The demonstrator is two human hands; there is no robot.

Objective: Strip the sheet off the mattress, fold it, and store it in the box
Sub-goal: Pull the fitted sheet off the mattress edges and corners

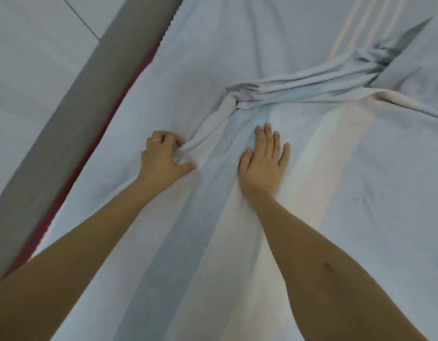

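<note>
A pale blue sheet with white, pink and darker blue stripes lies spread over the bed and fills most of the view. A bunched ridge of the sheet runs from the upper right down to the middle. My left hand, wearing a ring, grips the lower end of that ridge with curled fingers. Just to its right, my right hand lies flat on the sheet, fingers straight and together. No box is in view.
A grey bed frame rail runs diagonally along the left side, with a thin red strip of mattress edge showing beside it. White tiled floor lies beyond the rail at the upper left.
</note>
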